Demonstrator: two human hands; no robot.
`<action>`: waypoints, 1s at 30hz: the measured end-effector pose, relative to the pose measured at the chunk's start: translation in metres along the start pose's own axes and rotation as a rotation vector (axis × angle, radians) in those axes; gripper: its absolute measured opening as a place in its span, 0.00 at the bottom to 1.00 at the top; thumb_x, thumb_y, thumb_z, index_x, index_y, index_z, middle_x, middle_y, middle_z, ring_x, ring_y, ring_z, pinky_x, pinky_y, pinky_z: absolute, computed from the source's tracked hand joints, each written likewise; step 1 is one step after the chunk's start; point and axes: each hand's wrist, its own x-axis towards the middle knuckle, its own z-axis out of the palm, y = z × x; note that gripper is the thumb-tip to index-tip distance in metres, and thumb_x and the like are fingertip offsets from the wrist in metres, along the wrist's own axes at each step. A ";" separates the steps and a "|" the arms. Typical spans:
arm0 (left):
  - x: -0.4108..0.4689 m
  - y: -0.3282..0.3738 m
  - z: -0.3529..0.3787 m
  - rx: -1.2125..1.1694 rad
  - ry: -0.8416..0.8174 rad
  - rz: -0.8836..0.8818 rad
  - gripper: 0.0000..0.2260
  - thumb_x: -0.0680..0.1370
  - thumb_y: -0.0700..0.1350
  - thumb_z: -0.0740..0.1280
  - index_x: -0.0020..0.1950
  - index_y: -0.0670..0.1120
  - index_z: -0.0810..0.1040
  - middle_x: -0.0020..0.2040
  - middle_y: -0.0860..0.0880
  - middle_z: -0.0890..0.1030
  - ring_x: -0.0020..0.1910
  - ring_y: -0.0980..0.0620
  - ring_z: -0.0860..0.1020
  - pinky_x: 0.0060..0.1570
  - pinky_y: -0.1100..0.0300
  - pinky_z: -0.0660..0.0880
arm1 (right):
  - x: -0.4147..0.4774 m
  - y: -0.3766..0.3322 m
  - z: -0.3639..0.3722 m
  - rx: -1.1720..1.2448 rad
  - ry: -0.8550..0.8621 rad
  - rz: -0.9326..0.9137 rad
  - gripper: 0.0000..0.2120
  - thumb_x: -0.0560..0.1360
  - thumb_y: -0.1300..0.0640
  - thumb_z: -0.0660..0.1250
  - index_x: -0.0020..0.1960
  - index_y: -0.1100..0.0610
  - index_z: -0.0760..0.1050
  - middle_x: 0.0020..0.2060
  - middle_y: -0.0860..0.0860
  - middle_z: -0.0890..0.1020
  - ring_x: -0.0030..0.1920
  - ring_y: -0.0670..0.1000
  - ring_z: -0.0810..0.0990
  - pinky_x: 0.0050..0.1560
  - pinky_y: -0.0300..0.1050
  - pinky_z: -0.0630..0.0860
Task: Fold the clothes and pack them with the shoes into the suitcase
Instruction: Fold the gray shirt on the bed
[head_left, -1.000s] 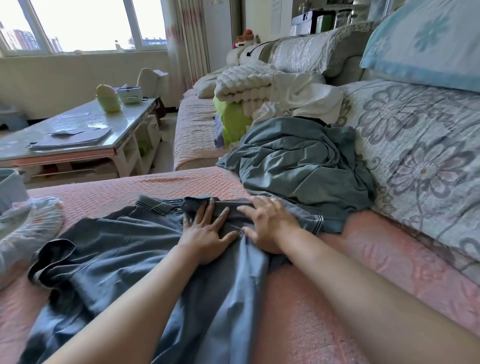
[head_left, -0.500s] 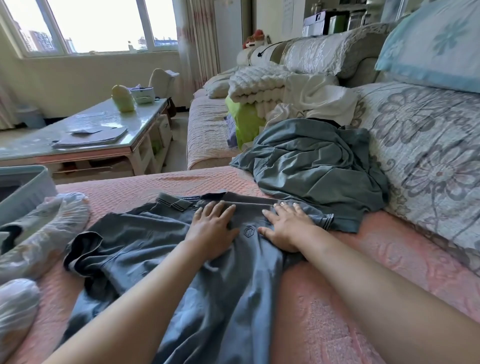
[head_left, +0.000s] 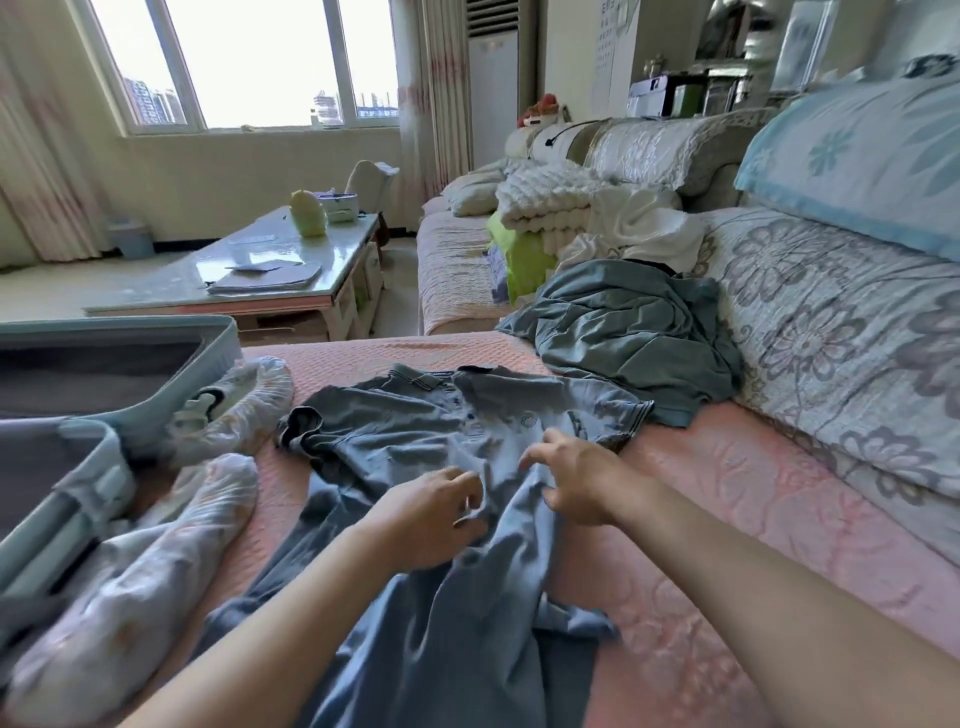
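Bare left forearm (head_left: 291, 613) and bare right forearm (head_left: 753, 582), ending in bare left grip (head_left: 431, 514) and bare right grip (head_left: 576, 483)

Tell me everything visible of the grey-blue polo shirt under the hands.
The grey-blue polo shirt looks like soft knit, with stripe-trimmed collar and cuffs, a button placket and small chest logo. It lies front-up and wrinkled on the pink quilted sofa cover, collar away from the person, lower part rumpled. The left hand pinches bunched fabric at mid-chest; the right hand is beside it, grip unclear.
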 end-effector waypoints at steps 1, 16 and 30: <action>-0.012 0.004 -0.002 -0.003 0.000 -0.002 0.12 0.76 0.61 0.65 0.50 0.54 0.71 0.49 0.57 0.74 0.50 0.52 0.76 0.47 0.56 0.73 | -0.010 -0.005 0.002 0.000 -0.009 0.001 0.21 0.76 0.59 0.64 0.67 0.43 0.72 0.61 0.48 0.69 0.59 0.55 0.77 0.57 0.49 0.75; -0.059 -0.002 0.004 -0.169 0.041 -0.162 0.15 0.70 0.35 0.64 0.50 0.52 0.81 0.47 0.51 0.81 0.46 0.50 0.79 0.44 0.61 0.75 | -0.083 -0.054 0.020 0.710 -0.245 0.043 0.18 0.74 0.61 0.74 0.61 0.60 0.72 0.43 0.54 0.81 0.33 0.48 0.78 0.32 0.44 0.77; -0.064 0.041 0.012 0.085 -0.154 0.053 0.33 0.63 0.75 0.65 0.64 0.64 0.72 0.62 0.57 0.67 0.61 0.54 0.66 0.57 0.53 0.72 | -0.022 -0.023 0.039 0.218 0.029 -0.021 0.24 0.68 0.62 0.64 0.59 0.43 0.81 0.55 0.41 0.84 0.57 0.43 0.80 0.63 0.41 0.76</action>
